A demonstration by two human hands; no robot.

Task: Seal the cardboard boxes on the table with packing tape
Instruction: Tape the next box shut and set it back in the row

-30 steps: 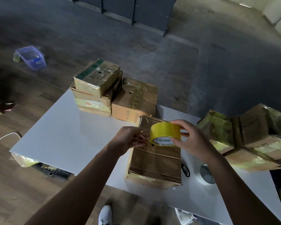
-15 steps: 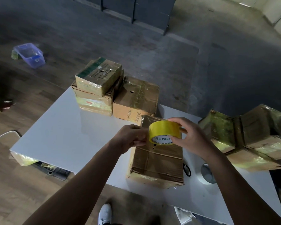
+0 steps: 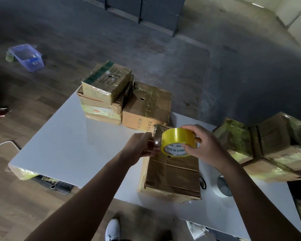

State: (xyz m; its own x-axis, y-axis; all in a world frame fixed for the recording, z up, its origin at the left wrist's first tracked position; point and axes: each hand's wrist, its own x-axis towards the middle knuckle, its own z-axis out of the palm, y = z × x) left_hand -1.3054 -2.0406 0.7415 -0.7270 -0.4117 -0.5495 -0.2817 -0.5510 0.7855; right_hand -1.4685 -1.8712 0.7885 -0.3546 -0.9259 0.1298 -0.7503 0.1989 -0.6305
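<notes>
**Yellow tape roll held between my two hands, above the brown box**

My right hand grips the yellow tape roll. The thumb curls over the near rim, where the core reads MADE IN CHINA, and the fingers wrap round the far side. My left hand is just beside the roll on its left. Its fingertips pinch the free end of the tape, so a short clear strip runs between my two grips.

Both hands hover over the far end of a brown cardboard box, which lies lengthwise directly beneath them on the white table. I cannot tell whether the strip touches the box.

Just beyond my left grip sits another box with glossy tape across its top. To the left of that one is a stack of taped boxes. A cluster of heavily taped boxes crowds the table edge to the right of my right hand.

Below my right wrist, beside the brown box, lie black scissor handles and a second pale tape roll. A blue plastic tub stands on the floor far off beyond my left arm. Under the near table edge, between my forearms, a white shoe shows.
</notes>
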